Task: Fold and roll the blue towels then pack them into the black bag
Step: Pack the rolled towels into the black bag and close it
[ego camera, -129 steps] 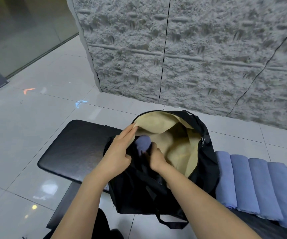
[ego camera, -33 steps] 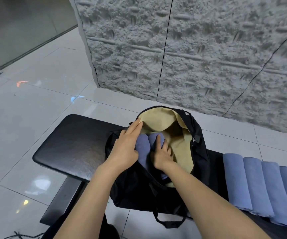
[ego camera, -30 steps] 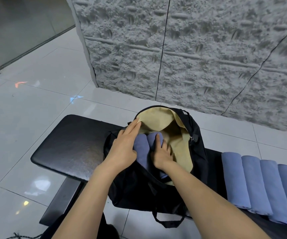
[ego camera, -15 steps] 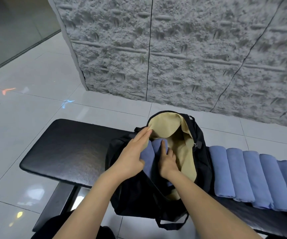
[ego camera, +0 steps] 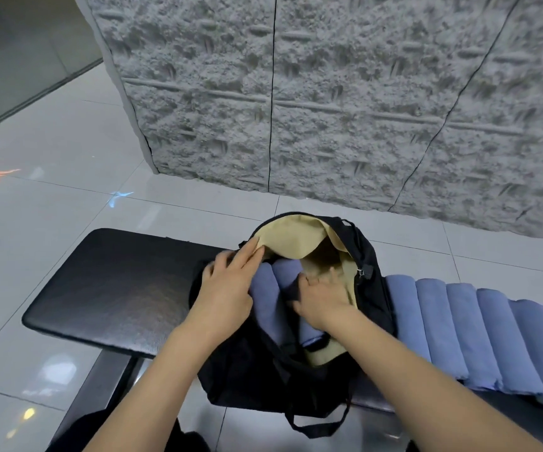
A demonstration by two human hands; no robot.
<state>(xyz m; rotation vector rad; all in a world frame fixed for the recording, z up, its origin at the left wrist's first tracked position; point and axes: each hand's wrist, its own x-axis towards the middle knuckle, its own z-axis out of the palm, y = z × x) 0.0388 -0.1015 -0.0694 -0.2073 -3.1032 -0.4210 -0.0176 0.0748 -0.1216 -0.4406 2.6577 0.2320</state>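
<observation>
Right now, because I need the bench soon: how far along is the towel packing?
Done: two rolled towels sit in the bag, and every towel in view is already rolled. In hand: the left hand lies flat at the bag's mouth while the right hand presses inside beside those towels. Left: a row of rolled towels on the bench needs packing.

The left hand is motion-blurred; the packed towels lie half hidden inside the black bag — the row of rolled towels runs off the right edge.
</observation>
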